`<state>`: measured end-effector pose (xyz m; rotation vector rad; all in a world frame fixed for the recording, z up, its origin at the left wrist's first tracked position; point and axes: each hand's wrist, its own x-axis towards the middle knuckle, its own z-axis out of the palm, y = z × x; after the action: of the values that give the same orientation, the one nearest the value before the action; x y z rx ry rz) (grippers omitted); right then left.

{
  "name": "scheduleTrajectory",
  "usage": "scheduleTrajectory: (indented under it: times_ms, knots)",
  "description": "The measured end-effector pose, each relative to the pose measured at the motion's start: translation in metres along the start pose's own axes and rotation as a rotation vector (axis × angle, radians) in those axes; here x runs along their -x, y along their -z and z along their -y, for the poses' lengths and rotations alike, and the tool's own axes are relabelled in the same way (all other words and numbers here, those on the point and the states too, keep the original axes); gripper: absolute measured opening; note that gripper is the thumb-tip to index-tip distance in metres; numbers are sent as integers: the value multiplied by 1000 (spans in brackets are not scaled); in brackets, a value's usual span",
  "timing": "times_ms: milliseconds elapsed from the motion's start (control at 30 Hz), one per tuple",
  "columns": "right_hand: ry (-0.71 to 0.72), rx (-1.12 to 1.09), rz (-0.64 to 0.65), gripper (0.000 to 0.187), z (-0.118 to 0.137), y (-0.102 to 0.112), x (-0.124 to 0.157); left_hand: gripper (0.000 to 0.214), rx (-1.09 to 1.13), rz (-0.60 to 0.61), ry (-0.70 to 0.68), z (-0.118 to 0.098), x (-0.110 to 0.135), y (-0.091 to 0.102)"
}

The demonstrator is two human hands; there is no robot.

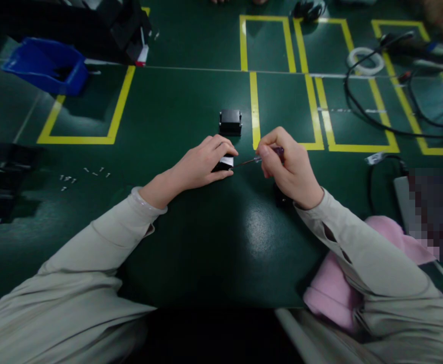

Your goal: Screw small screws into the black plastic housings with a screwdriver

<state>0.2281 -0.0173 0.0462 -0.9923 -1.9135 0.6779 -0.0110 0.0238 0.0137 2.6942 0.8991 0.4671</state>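
My left hand [208,161] is closed around a small black box [226,163] with a pale top face, pressing it against the green table. In my right hand [287,162] is a screwdriver [257,159], held by its dark handle. Its thin shaft points left, and the tip meets the right end of the box near a screw. Just beyond my left hand stands a second black box [230,121] with small screws at its sides. A dark object [282,196] lies partly hidden under my right hand.
Several loose screws [67,179] lie left of my hands, near stacked black parts [5,177]. A blue bin [49,65] stands at the far left. Black cables [357,101] and a white ring [365,61] are at the right. Pink cloth [335,293] lies beneath my right sleeve.
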Motion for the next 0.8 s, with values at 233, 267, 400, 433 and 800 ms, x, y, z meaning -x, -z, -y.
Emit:
scheduleTrajectory:
  times_ms: [233,267,400,433,800]
  knots:
    - [10,-22,-14,14,-1,0,0,39,-2,-5,-5,1,0,0]
    - [13,-20,-10,15,-1,0,0,39,-2,-5,-4,1,0,0]
    - [-27,-7,-2,24,0,1,0,39,11,0,5,0,0,0]
    - [-39,-4,-2,26,0,1,0,39,16,3,10,0,0,0]
    - [-10,-11,-15,24,1,0,1,39,5,4,7,0,-1,0]
